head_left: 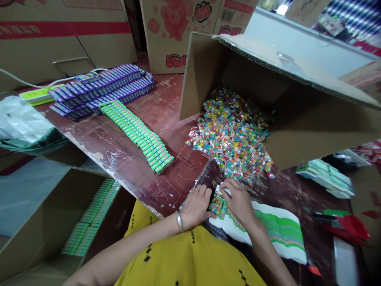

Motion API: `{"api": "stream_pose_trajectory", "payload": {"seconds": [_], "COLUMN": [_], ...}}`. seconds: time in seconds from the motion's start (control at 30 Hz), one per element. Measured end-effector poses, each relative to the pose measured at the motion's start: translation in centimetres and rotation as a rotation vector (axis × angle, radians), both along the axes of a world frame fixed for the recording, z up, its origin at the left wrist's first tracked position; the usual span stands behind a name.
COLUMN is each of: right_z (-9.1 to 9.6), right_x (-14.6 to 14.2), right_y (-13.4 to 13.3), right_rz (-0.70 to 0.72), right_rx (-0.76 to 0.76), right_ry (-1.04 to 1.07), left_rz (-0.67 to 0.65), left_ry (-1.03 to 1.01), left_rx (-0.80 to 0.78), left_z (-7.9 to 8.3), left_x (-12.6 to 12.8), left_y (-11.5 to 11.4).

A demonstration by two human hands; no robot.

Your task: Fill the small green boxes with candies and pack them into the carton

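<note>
My left hand (195, 205) rests palm down at the table's front edge, fingers stretched out and its thumb beside some small green printed cardboard pieces (218, 206). Just right of it, my right hand (239, 200) is closed in a pinch over the upper end of those pieces, near a small white part. What lies between its fingertips is too small to make out. Under my right forearm, a white sheet (293, 254) carries a fanned row of flat green cards (279, 226). Beyond my hands lies a heap of small clear packets of coloured candies (229, 135).
An open cardboard box (309, 131) lies tipped on its side around the packets. A row of green small boxes (138, 135) and stacked purple boxes (101, 89) stand on the left. Below the table edge, a carton (38, 222) holds green boxes. Red scissors-like handles (351, 228) lie right.
</note>
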State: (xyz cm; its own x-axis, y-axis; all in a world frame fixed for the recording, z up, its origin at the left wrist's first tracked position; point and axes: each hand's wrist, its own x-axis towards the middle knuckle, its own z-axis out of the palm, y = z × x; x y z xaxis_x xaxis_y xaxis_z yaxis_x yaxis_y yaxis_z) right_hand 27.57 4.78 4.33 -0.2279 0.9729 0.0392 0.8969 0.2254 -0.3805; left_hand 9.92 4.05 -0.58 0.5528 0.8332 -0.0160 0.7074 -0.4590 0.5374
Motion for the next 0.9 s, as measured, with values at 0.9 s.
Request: {"api": "stream_pose_trajectory", "payload": {"seconds": [0.9], "right_z": [4.3], "right_x": [0.8], "right_y": [0.1], "right_rz": [0.045], "right_rx": [-0.164], "right_ry": [0.414], "left_rz": [-0.105], "left_ry": [-0.813], "left_rx": [-0.847], "left_z": [4.2], "left_x": [-3.1], "left_y": [3.0]}}
